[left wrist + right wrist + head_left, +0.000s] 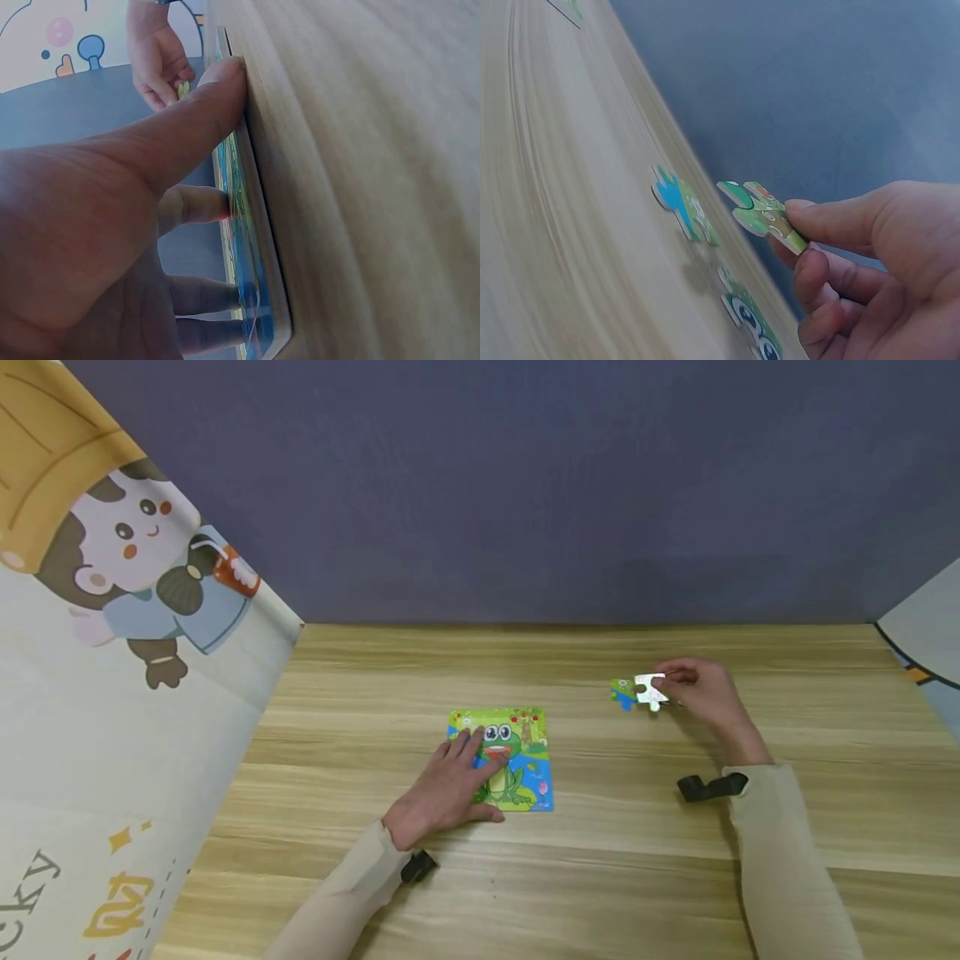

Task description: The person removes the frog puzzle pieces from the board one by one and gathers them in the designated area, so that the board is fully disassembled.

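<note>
The right hand pinches a green-and-brown, knobbed puzzle piece above the wood-grained table, near a flat blue-and-green piece; the left hand rests, fingers spread, on a square frog picture. Lifting a piece seems in hand, calling next for a steady pinch. Only the right wrist view shows an eye-printed piece.

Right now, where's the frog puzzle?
In the head view, the frog puzzle lies partly under the left hand on the wooden table, left of the right hand.
</note>
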